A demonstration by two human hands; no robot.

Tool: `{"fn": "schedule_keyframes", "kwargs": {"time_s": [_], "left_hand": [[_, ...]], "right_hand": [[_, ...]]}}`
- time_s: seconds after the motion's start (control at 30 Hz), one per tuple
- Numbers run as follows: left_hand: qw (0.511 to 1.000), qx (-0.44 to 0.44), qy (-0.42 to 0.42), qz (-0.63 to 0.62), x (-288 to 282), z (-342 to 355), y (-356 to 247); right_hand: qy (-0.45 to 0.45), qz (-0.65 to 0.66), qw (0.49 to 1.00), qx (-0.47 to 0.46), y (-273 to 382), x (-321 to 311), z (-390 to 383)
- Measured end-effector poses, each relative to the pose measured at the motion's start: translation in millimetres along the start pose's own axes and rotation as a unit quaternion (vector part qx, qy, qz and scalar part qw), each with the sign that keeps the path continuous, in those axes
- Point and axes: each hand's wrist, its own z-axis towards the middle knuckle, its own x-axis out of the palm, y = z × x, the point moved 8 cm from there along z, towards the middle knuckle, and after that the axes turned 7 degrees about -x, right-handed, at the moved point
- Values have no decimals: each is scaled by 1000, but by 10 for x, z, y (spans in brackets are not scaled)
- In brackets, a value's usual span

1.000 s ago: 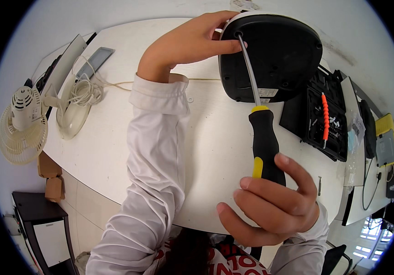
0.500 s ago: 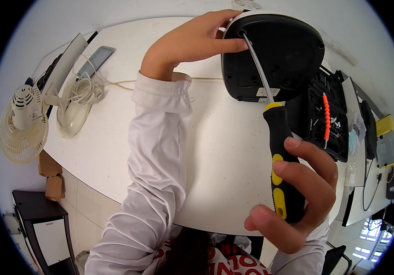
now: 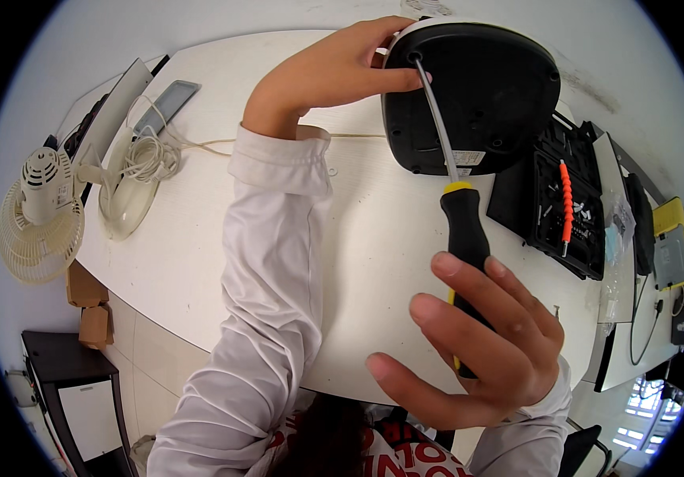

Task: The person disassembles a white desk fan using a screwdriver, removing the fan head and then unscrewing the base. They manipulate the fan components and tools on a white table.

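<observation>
An appliance (image 3: 493,95) with a rounded black underside and a white rim is tilted up at the far side of the table. My left hand (image 3: 322,71) is closed on its left edge, the thumb lying by the shaft of a screwdriver (image 3: 466,226). This screwdriver has a black and yellow handle, and its tip sits at a recessed hole near the underside's upper left corner. My right hand (image 3: 493,342) is around the lower handle, fingers loosely spread over it and thumb apart. Part of the handle is hidden behind those fingers.
A black tool case (image 3: 584,211) lies open at right, with an orange flexible shaft (image 3: 567,203) on it. At left are a cream fan (image 3: 40,211), a coiled white cord (image 3: 151,155) and a grey tray (image 3: 168,103). The white table (image 3: 381,278) has a curved front edge.
My right hand has shifted left and its fingers have turned over the handle. The screwdriver's handle has swung left and shows less yellow. My left hand and the appliance have barely moved.
</observation>
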Motion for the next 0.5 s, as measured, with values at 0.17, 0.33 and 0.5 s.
{"fn": "schedule_keyframes", "kwargs": {"time_s": [0.17, 0.33, 0.5], "left_hand": [[1000, -14, 13, -13, -3, -17, 25], [1000, -28, 9, -11, 6, -36, 3], [1000, -13, 17, -12, -11, -22, -13]], "right_hand": [[16, 53, 998, -14, -48, 79, 25], [30, 123, 991, -46, -58, 148, 36], [9, 100, 994, -42, -137, 106, 40]]}}
